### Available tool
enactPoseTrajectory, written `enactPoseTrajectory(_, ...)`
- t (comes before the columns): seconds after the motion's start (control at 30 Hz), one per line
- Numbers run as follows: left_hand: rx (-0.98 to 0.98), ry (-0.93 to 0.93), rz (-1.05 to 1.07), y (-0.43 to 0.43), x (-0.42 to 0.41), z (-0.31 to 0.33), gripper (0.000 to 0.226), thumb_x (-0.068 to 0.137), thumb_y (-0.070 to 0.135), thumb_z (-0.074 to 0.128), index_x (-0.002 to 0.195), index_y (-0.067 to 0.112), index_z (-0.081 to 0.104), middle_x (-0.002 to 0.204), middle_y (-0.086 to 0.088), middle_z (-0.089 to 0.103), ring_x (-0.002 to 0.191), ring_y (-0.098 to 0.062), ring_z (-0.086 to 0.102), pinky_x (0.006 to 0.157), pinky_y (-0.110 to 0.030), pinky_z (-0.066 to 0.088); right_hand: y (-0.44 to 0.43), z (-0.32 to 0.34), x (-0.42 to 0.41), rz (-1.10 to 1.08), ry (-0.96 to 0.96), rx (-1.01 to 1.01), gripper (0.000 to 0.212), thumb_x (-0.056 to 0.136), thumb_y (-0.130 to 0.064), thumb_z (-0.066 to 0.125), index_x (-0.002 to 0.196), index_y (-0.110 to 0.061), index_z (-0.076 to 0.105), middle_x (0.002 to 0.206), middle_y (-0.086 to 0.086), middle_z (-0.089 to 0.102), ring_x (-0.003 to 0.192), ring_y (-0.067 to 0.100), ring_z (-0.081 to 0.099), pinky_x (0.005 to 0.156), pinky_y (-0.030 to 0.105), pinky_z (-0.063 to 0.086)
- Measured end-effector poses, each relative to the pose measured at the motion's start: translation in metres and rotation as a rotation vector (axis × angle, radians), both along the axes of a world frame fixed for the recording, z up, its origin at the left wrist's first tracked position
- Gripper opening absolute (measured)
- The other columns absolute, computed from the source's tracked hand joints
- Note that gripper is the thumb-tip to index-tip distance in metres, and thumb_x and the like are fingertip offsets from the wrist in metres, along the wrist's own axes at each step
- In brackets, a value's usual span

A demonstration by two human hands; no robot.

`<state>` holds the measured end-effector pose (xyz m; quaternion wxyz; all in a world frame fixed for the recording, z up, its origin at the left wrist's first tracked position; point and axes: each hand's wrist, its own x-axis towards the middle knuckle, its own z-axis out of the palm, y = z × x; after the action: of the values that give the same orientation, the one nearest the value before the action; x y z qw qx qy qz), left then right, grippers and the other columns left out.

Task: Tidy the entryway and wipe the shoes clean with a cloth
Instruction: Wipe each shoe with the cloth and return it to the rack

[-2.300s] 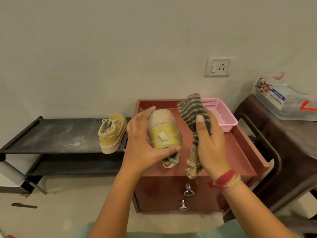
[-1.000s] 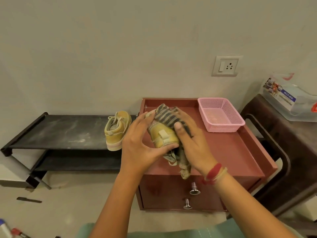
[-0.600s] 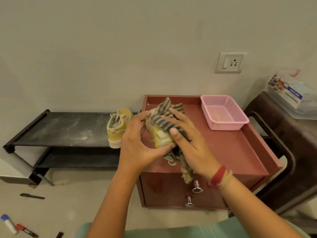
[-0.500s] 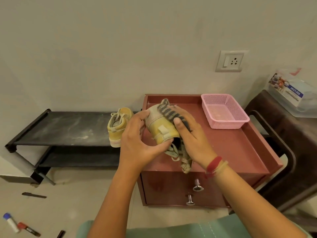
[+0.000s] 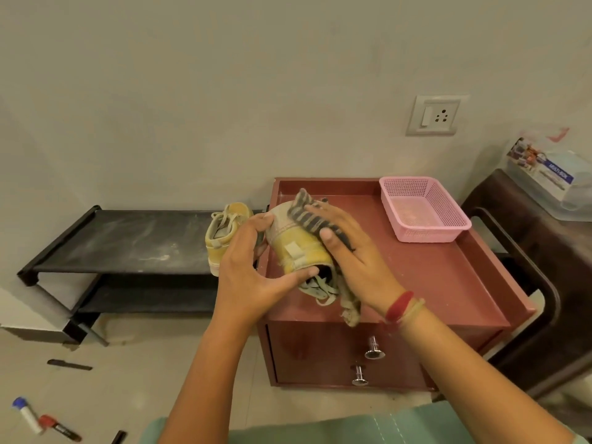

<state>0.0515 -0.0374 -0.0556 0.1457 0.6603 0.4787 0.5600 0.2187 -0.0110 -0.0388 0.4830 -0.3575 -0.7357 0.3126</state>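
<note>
- One camera sits on the person's head.
- It looks forward and down at the wall point(image 5: 224, 91), the red surface point(image 5: 448, 283) and the floor point(image 5: 134, 386).
- The left hand point(image 5: 246, 277) and right hand point(image 5: 355, 261) are close to it, in the middle, with the arms coming in from the bottom.

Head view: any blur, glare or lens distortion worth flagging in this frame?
Head view: soft, even light, no harsh glare; the right hand and striped cloth on the yellow shoe look slightly motion-smeared; wide-angle stretch tilts the wall socket.
</note>
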Motion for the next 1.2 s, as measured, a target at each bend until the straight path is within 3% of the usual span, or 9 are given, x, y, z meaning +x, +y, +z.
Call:
enactPoseTrajectory(0.17,0.014,0.039,-0.020,0.001,-0.005,-0.004,0.078,0.060,0.051,0.083,0.123,0.020,0.048,0.123,0.014,0.052,0.118,-0.015,0.055,0.094,-0.027,0.049,-0.002,-0.008,-0.003,0.029,-0.138,0.117,0.035,0.094,-0.038,0.041,0.127,-0.034,0.052,0.142,-0.013,0.042,0.135,0.001,0.030,0.115,0.026,0.021)
enactPoseTrajectory(0.3,-0.022,-0.018,-0.038,0.000,-0.006,-0.006,0.082,0.058,0.050,0.084,0.124,0.019,0.048,0.124,0.014,0.049,0.120,-0.015,0.053,0.092,-0.019,0.048,0.005,-0.006,-0.002,-0.027,-0.013,0.019,0.036,0.093,-0.040,0.040,0.127,-0.032,0.052,0.136,-0.011,0.049,0.131,0.001,0.037,0.112,0.035,0.030)
enactPoseTrajectory(0.4,-0.031,-0.006,-0.047,-0.001,-0.009,-0.007,0.083,0.056,0.049,0.086,0.124,0.019,0.048,0.125,0.008,0.050,0.120,-0.014,0.053,0.093,-0.017,0.048,-0.002,-0.007,-0.007,-0.005,-0.148,0.119,0.034,0.094,-0.042,0.039,0.125,-0.037,0.052,0.137,-0.012,0.047,0.131,0.001,0.036,0.111,0.019,0.024)
enactPoseTrajectory(0.53,-0.065,-0.009,-0.021,-0.005,-0.010,-0.006,0.083,0.055,0.048,0.087,0.122,0.024,0.045,0.125,0.011,0.048,0.121,-0.008,0.051,0.093,-0.017,0.048,0.014,-0.007,0.001,0.000,0.045,-0.096,0.025,0.097,-0.031,0.045,0.119,-0.037,0.054,0.125,-0.014,0.057,0.121,0.001,0.049,0.105,0.029,0.038)
enactPoseTrajectory(0.63,-0.119,0.073,-0.042,-0.007,-0.013,-0.007,0.095,0.057,0.049,0.087,0.135,0.034,0.035,0.135,0.015,0.039,0.126,-0.007,0.044,0.096,-0.023,0.047,0.012,-0.015,0.002,-0.028,0.147,-0.227,0.030,0.097,-0.031,0.044,0.124,-0.026,0.057,0.126,-0.006,0.059,0.121,0.006,0.052,0.104,0.028,0.040)
enactPoseTrajectory(0.73,-0.115,0.182,-0.070,-0.008,-0.014,-0.008,0.100,0.061,0.061,0.077,0.144,0.043,0.025,0.136,0.010,0.034,0.129,-0.001,0.034,0.097,-0.008,0.034,0.013,-0.021,-0.001,-0.150,0.280,-0.289,0.035,0.097,-0.033,0.046,0.125,-0.016,0.057,0.124,-0.001,0.061,0.118,0.011,0.055,0.102,0.031,0.043)
enactPoseTrajectory(0.9,-0.101,0.166,-0.047,-0.008,-0.014,-0.008,0.094,0.062,0.054,0.076,0.143,0.035,0.032,0.132,0.006,0.037,0.123,-0.001,0.039,0.089,-0.004,0.036,-0.006,-0.031,-0.020,-0.033,-0.060,-0.011,0.039,0.096,-0.042,0.040,0.133,-0.036,0.047,0.143,-0.010,0.044,0.137,0.007,0.032,0.114,0.041,0.026)
enactPoseTrajectory(1.07,-0.073,0.204,0.067,-0.009,-0.021,-0.006,0.095,0.056,0.062,0.077,0.137,0.027,0.042,0.124,0.025,0.040,0.117,-0.005,0.047,0.091,-0.026,0.049,0.002,-0.027,-0.017,-0.100,-0.149,-0.058,0.047,0.091,-0.053,0.033,0.133,-0.037,0.046,0.142,-0.009,0.045,0.135,0.008,0.034,0.114,0.044,0.027)
enactPoseTrajectory(1.2,-0.087,0.209,0.059,-0.012,-0.024,-0.006,0.090,0.058,0.058,0.075,0.134,0.021,0.044,0.119,0.015,0.046,0.112,0.002,0.048,0.088,-0.007,0.039,-0.004,-0.032,-0.021,0.048,-0.244,-0.019,0.039,0.093,-0.054,0.034,0.131,-0.051,0.041,0.147,-0.017,0.036,0.141,0.009,0.023,0.115,0.045,0.021)
